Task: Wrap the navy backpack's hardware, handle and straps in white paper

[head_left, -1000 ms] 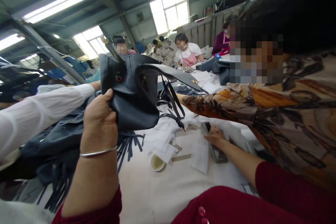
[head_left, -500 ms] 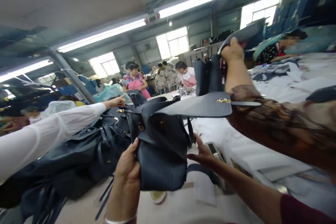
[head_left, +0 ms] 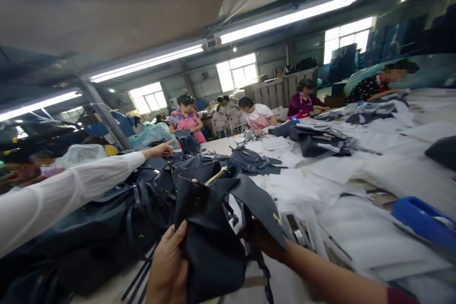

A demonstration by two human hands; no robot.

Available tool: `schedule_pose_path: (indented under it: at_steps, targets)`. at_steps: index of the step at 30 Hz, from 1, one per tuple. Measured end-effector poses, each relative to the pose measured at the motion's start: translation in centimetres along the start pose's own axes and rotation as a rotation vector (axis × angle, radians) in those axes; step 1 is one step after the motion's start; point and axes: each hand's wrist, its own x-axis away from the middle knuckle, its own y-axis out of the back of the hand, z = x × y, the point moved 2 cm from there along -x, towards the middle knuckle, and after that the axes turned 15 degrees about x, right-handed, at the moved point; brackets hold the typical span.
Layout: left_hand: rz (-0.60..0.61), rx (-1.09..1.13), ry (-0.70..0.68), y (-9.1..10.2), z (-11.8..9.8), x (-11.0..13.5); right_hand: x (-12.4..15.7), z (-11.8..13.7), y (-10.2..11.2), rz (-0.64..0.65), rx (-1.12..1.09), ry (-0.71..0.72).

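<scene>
A dark navy leather bag (head_left: 213,251) with a gold zipper and a long flap is tilted in front of me. My left hand (head_left: 169,261) grips its left side, thumb on the front face. On the opposite side, my right hand (head_left: 263,240) is in shadow, partly covered by the hanging flap (head_left: 261,199). Its fingers appear closed on the bag's side near the straps, though their tips are hidden. A strap with a dark buckle (head_left: 266,275) dangles below that hand.
Left, a co-worker's white sleeve (head_left: 81,180) and pointing hand (head_left: 158,151) reach across a heap of navy bags (head_left: 107,228). White foam sheets (head_left: 356,232), another navy bag (head_left: 249,159) and a blue tool-like object (head_left: 423,221) lie on the table. Several people work beyond.
The other person's patterned-sleeve arm at right has let go of the flap and left view. The flap now droops to the right, and the bag sits lower, with my right hand partly beneath the flap.
</scene>
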Motion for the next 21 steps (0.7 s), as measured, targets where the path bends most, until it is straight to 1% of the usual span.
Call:
schedule_pose_path:
  at_steps: [1,3,5,7,9,11,13,15,16,18,19,21]
  targets:
    - [-0.041,0.023,-0.026,0.0,-0.3,-0.3,-0.1,0.1,0.4,0.033,-0.067,-0.004]
    - [-0.107,0.063,-0.089,0.1,-1.1,-1.0,0.2,-0.1,1.8,0.06,-0.165,-0.035]
    - [-0.118,0.102,-0.143,0.5,-2.0,-2.0,0.7,-0.4,4.0,0.099,-0.246,-0.064]
    - [-0.108,0.139,-0.189,1.0,-3.0,-3.0,1.2,0.1,6.7,0.172,-0.33,-0.053]
    - [-0.119,0.173,-0.214,1.2,-3.7,-3.8,1.3,1.7,9.8,0.196,-0.45,-0.024]
    - [-0.144,0.209,-0.194,1.0,-3.9,-4.3,0.8,4.7,13.2,0.146,-0.58,0.048]
    - [-0.128,0.238,-0.079,0.4,-3.5,-4.4,-0.1,8.8,16.4,0.08,-0.671,0.175]
    - [-0.067,0.249,0.096,-0.2,-2.2,-4.3,-1.3,13.2,19.0,0.032,-0.674,0.288]
    - [-0.031,0.246,0.196,-0.3,-1.3,-4.3,-1.9,15.3,20.0,0.013,-0.662,0.338]
    - [0.029,0.229,0.398,-0.1,1.4,-4.2,-3.3,18.8,21.6,-0.041,-0.648,0.416]
    - [0.05,0.216,0.497,0.2,3.0,-4.2,-4.3,20.1,22.0,-0.051,-0.647,0.439]
    - [0.089,0.17,0.691,1.1,7.2,-4.0,-6.8,21.3,22.6,-0.046,-0.65,0.44]
